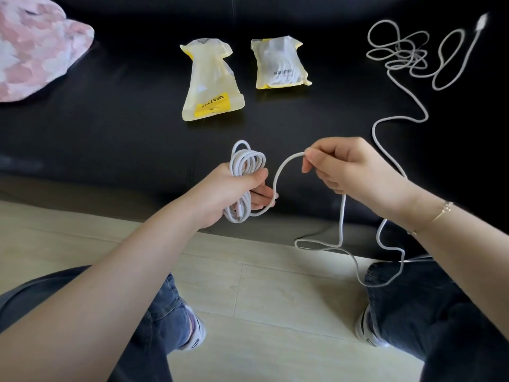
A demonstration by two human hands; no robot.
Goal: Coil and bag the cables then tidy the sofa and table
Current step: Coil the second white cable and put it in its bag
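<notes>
Left hand grips coiled white cable above black sofa | right hand pinches its loose run | one yellow-trimmed plastic bag filled, another seemingly empty | tangled white cable awaits.

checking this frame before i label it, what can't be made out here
- Right bag, head view: something white inside, but cloudy plastic blurs it; its print is too small to read.
- Plug of the loose cable: blurred at the top right edge, type unclear.
- Coil: the left hand covers its middle.
- Pink cushion: cut off by the left edge.
</notes>
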